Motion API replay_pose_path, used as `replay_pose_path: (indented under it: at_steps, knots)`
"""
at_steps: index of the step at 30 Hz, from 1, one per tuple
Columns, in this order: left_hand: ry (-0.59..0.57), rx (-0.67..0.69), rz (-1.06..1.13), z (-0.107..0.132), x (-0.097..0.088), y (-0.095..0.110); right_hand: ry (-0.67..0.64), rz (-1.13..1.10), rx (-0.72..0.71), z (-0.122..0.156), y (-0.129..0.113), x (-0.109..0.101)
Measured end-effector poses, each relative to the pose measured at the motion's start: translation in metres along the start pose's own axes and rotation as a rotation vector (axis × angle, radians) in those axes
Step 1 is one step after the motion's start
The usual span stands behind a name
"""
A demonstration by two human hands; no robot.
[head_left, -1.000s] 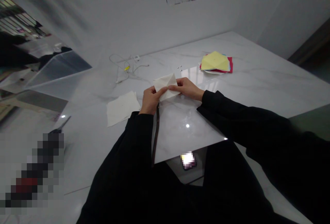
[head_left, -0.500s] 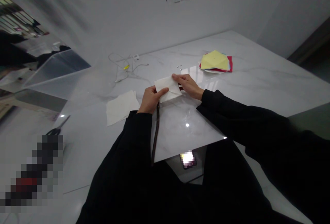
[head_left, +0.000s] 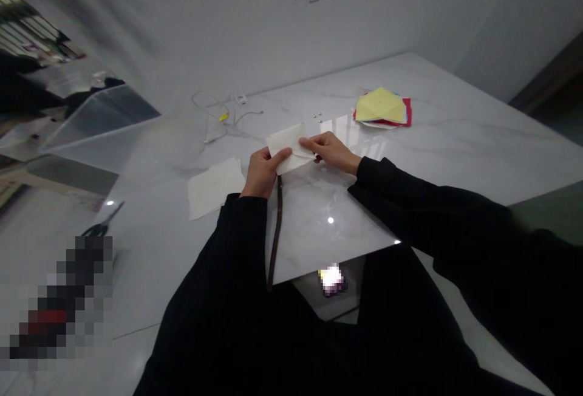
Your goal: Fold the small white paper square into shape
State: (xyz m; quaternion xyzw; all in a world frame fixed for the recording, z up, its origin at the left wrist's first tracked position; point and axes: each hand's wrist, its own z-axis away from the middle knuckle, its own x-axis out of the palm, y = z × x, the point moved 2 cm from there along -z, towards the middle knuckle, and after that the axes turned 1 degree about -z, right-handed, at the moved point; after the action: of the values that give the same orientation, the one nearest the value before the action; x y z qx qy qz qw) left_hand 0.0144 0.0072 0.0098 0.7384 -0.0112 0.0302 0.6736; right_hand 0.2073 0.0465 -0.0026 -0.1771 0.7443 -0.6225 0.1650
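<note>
Folded paper (head_left: pixel 286 138) slightly farther left than before

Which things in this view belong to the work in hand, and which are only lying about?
Work in hand:
folded white paper, held by the left hand and right hand
white sheets, probably
coloured paper stack, possibly

Apparently just lying about:
white cable
scissors

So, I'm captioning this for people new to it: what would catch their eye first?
Probably the bright paper stack, yellow on top with red showing beneath, lying on the pale tabletop beyond the right hand. Next, the folded white paper near the centre, held by that hand and the left hand.
</note>
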Motion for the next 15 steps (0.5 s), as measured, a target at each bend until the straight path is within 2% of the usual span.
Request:
replay_pose_path:
  at_steps: [4,8,15]
  knots:
    - [0.028,0.020,0.025,-0.001,-0.002,0.000,-0.074,0.040,0.018,0.004,-0.005,0.003]
    - [0.046,0.021,0.029,-0.002,-0.003,0.000,-0.083,0.074,0.031,0.006,-0.009,0.002]
    - [0.096,0.013,-0.005,0.000,-0.004,0.003,-0.146,0.013,0.122,0.010,-0.013,0.001]
